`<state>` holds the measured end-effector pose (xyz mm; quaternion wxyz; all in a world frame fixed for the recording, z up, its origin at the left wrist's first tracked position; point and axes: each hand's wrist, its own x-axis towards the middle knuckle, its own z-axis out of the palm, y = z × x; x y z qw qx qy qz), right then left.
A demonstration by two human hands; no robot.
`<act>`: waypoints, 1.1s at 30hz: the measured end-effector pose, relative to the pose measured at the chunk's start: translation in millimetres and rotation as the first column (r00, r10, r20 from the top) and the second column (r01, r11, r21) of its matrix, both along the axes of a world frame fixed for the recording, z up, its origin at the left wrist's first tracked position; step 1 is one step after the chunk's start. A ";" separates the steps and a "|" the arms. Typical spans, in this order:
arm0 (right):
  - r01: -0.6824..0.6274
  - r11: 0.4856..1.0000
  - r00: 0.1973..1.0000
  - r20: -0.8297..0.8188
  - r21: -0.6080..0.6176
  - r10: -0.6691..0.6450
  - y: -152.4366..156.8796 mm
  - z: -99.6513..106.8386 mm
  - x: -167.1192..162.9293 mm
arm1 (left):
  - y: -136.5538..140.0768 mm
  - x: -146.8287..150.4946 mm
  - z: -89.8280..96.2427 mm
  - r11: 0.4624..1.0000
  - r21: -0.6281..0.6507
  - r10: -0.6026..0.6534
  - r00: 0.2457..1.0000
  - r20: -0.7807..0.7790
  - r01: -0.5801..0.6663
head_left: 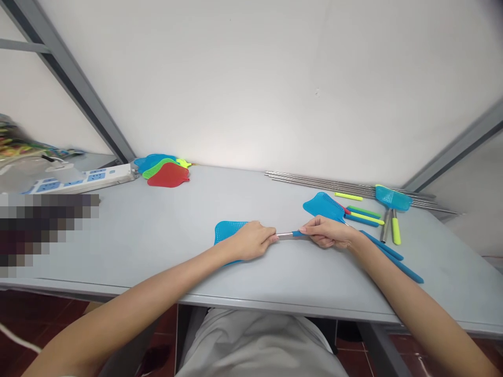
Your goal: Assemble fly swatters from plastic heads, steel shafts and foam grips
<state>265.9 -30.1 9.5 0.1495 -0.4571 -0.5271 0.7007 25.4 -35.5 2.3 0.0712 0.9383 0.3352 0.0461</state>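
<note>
- The blue fly swatter [228, 230] is at the middle of the table [251, 283], near its front edge; I can't tell whether its head rests on the surface or sits just above.
- The left hand [257, 242] is clasped around its neck end, covering much of the mesh head and the joint.
- The right hand [329, 232] pinches a blue sleeve [297, 233] between thumb and fingers; the bare metal rod [284, 235] meets that sleeve between the two hands. The palm hides the sleeve's far end.
- Just behind the right hand lies a second blue swatter head [323, 205], its neck partly covered.
- Beside it are a green grip [366, 212] and others in yellow-green and blue; two long blue grips [404, 268] lie nearer the front, one partly behind the right forearm.
- Against the wall, thin metal rods [322, 183] lie bundled, too overlapped to count, with a lighter blue swatter head [393, 199] across them.
- Far left, a red swatter head [168, 175] tops a pile that partly hides green, blue and yellow ones, next to a white power strip [84, 181].
- A pixelated patch obscures the table's left end.
</note>
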 end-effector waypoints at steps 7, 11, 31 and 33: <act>-0.015 1.000 1.000 -0.004 -0.004 0.015 1.2 -2.1 2.2 | -1.9 -1.2 3.0 1.000 0.000 0.004 1.000 0.025 -0.004; -0.026 1.000 1.000 -0.013 0.004 0.026 1.2 -0.2 1.8 | -0.4 -6.5 2.9 0.998 -0.069 -0.003 0.997 0.073 0.008; 0.367 0.919 0.920 -0.205 0.143 -0.335 13.9 3.8 18.6 | 3.7 -17.6 13.7 0.987 -0.162 0.048 0.953 0.298 0.001; 0.485 0.865 0.849 -0.306 0.129 -0.431 16.6 4.7 20.9 | 3.4 -17.3 14.0 0.985 -0.170 0.065 0.935 0.349 -0.005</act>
